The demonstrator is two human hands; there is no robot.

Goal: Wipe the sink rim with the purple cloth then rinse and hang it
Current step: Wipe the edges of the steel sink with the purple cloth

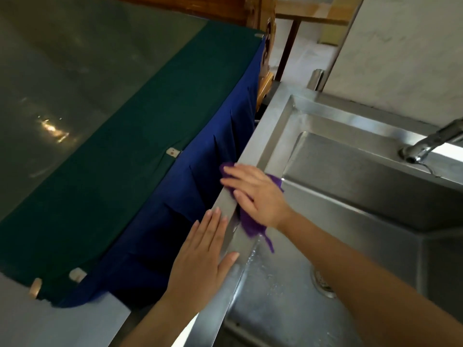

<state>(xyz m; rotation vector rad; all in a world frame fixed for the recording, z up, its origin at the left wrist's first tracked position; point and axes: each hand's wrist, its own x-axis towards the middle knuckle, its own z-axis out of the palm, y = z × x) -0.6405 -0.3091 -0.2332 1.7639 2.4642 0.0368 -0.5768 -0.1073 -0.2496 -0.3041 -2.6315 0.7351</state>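
Note:
The steel sink's left rim (269, 126) runs from the lower middle up toward the back wall. My right hand (255, 194) lies flat on the purple cloth (250, 225), pressing it onto that rim about halfway along. Cloth shows past the fingertips, beside the palm and under the wrist, with a thin strand hanging over the basin. My left hand (203, 256) rests flat with fingers spread on the outer edge of the rim, just nearer to me than the cloth. The basin floor is wet.
The faucet (431, 144) reaches in from the right over the basin. The drain strainer (323, 284) peeks out beside my right forearm. A table under green and blue cloth (140, 151) stands close along the sink's left side. A white wall rises behind the sink.

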